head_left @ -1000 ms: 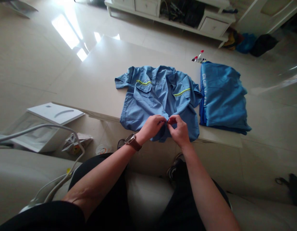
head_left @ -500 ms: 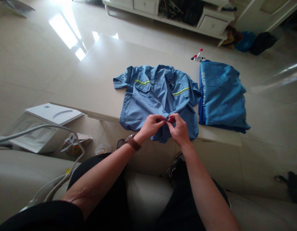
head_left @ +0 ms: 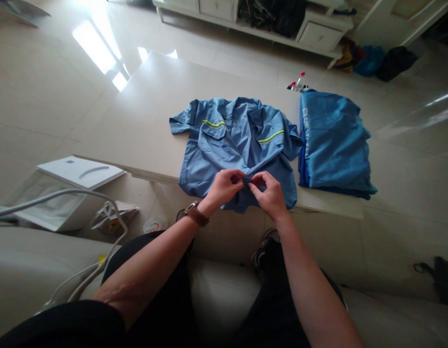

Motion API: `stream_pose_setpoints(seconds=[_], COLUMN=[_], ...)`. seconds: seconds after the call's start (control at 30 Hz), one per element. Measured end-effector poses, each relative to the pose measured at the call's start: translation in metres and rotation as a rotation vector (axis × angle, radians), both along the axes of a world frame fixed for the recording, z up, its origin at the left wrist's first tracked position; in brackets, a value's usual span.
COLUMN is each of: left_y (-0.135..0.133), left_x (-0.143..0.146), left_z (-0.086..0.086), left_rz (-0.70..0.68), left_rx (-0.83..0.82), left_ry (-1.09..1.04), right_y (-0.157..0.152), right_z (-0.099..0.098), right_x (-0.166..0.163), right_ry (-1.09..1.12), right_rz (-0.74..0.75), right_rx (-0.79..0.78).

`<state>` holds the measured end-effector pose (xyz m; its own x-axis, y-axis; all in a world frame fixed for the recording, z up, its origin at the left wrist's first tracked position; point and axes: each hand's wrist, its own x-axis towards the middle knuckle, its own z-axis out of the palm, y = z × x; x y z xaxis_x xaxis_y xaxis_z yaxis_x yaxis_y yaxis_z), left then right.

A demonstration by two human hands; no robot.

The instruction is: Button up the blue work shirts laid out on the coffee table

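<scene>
A light blue short-sleeved work shirt (head_left: 213, 162) with yellow-green stripes across its chest lies spread on the table (head_left: 129, 125), its lower edge hanging over the near side. At the lower part of the front opening, my left hand (head_left: 227, 186) pinches the cloth between thumb and fingers. Close beside it, my right hand (head_left: 269, 192) pinches the same placket, and the fingertips of both nearly meet. Whatever small part of the shirt sits between them, such as a button, is hidden by the fingers.
A stack of folded blue garments (head_left: 336, 145) lies to the right of the shirt. Behind it stands a small clear bottle with a red cap (head_left: 301, 79). On the left are a white box (head_left: 81, 171) and a grey hose (head_left: 64, 192). A white cabinet (head_left: 275, 36) stands across the floor.
Both hands keep their pinch on the shirt front. The left hand has shifted slightly up and left, and the cloth between the fingertips is now bunched and lifted a little.
</scene>
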<state>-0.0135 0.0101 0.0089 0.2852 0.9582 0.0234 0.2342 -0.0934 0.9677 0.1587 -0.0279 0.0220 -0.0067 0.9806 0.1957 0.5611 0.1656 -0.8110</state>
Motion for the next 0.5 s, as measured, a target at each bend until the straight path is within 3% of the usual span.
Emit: stream_pose_setpoints(seconds=[0.27, 0.5], left_y=[-0.0002, -0.001], left_x=[0.0, 0.0032], left_z=[0.0001, -0.0035], left_rz=[-0.003, 0.003], left_rx=[0.003, -0.095], left_ry=[-0.033, -0.121], right_y=[-0.0011, -0.0001], right_z=[-0.0025, -0.0042], right_x=[0.0, -0.0014], right_ry=[-0.098, -0.121], right_rz=[0.007, -0.001], right_rx=[0.065, 0.071])
